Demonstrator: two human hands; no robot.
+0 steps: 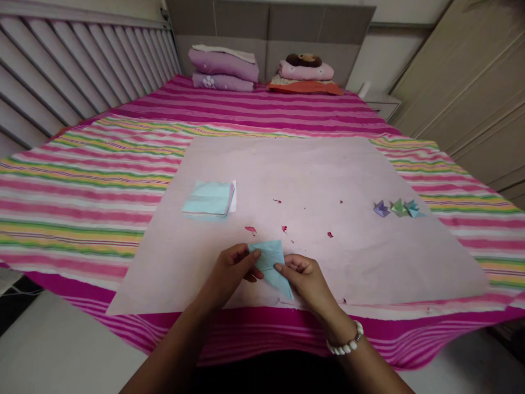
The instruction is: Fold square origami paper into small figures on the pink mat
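A light blue folded paper [271, 261] is held between both hands just above a large pale pink sheet [311, 180] spread on the bed. My left hand [229, 273] pinches its left edge with thumb and fingers closed. My right hand [305, 278], with a white bead bracelet on the wrist, grips its right side and lower corner. The paper is creased into a pointed shape.
A stack of light blue paper squares [209, 199] lies at the left of the sheet. Three small folded paper figures [397, 208], purple, green and blue, sit at the right. Small red scraps [250, 230] dot the middle. Pillows [223, 68] lie at the bed's head.
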